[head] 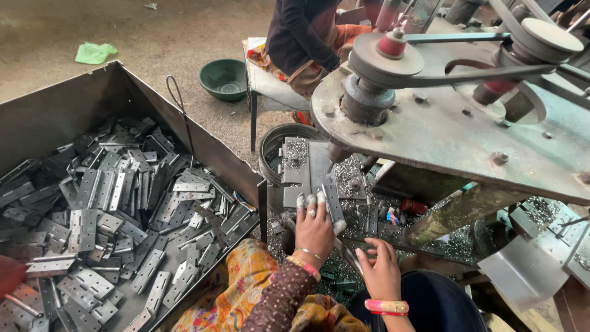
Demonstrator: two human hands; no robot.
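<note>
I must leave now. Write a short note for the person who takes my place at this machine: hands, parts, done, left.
Left hand: pressing a hinge flat on the work plate under the drill spindle.
Right hand: open, palm down, just right of the left hand; whether it holds anything cannot be told.
Parts: metal bin on the left, full of hinges. Metal chips lie around the plate.
Done: one hinge is placed under the spindle.
Left: the bin is still very full; no finished pile is visible.
</note>
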